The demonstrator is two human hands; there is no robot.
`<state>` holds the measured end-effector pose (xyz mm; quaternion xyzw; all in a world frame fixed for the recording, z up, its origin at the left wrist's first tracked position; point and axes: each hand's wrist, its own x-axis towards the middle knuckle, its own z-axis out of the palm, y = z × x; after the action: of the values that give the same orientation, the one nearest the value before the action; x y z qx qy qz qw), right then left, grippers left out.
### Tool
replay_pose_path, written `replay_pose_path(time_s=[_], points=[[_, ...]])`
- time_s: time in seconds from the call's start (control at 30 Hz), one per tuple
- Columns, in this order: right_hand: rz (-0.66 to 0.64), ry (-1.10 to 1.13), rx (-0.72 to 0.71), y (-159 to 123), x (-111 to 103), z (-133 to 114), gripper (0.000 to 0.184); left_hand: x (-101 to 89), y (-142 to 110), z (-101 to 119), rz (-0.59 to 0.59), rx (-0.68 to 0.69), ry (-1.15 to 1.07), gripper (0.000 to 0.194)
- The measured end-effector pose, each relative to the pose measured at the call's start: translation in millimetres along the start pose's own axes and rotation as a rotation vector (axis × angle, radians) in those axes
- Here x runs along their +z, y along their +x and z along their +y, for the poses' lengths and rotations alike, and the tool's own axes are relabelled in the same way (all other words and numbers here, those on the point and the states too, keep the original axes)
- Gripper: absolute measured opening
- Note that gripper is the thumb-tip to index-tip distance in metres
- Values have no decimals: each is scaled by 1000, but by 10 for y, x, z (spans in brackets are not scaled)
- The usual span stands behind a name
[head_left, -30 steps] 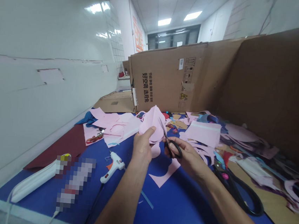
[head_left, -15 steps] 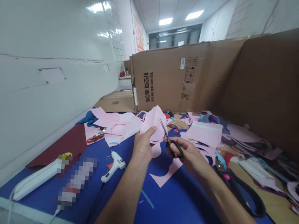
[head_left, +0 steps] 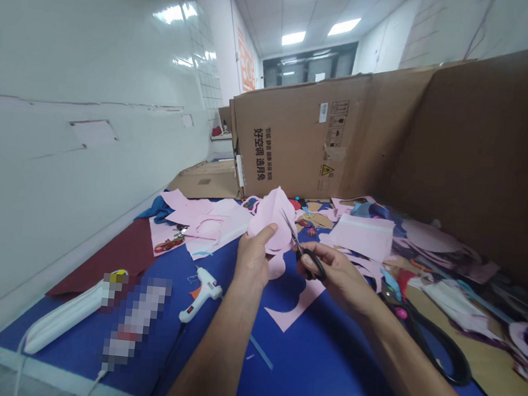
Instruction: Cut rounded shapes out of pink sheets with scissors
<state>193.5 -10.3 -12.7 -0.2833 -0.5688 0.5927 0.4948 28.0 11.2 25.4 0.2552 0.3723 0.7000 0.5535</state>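
Observation:
My left hand (head_left: 255, 250) pinches a rounded pink sheet piece (head_left: 272, 214) with a pointed top, its thumb lying on the front. Small black-handled scissors (head_left: 311, 263) are gripped in my right hand (head_left: 329, 269), and their blades lie over the right side of the pink piece. Whether the blades are cutting into it I cannot tell. Below the held piece shows a smaller rounded pink shape (head_left: 276, 266). A curved pink offcut (head_left: 297, 307) lies on the blue table surface (head_left: 313, 364) under my hands.
A white glue gun (head_left: 201, 293) rests left of my forearm, beside a blurred-out object (head_left: 135, 322) and a white corded bar (head_left: 70, 316). Large black-handled shears (head_left: 436, 345) lie at right. Pink sheets (head_left: 360, 235) and scraps spread before a tall cardboard box (head_left: 293, 138).
Almost nothing differs. Both hands, the pink piece and the scissors keep nearly the same pose, with only a slight shift of the whole view.

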Motion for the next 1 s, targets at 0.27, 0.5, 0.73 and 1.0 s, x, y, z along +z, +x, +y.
replay_pose_path(time_s=[0.27,0.5,0.73,1.0], points=[[10,-15,21,-6,-8,-24,43,10,-16,-5,0,-3,7,46],[12,-64,84,-45,-58,-144,48,-116,67,204,-194,-79,18,33],[-84,-179,119,-75,-148,-185,44,-307,159,353,-310,-155,206,34],[-113,-208,139,-105,-225,-196,45,-297,133,310,-296,-184,261,34]])
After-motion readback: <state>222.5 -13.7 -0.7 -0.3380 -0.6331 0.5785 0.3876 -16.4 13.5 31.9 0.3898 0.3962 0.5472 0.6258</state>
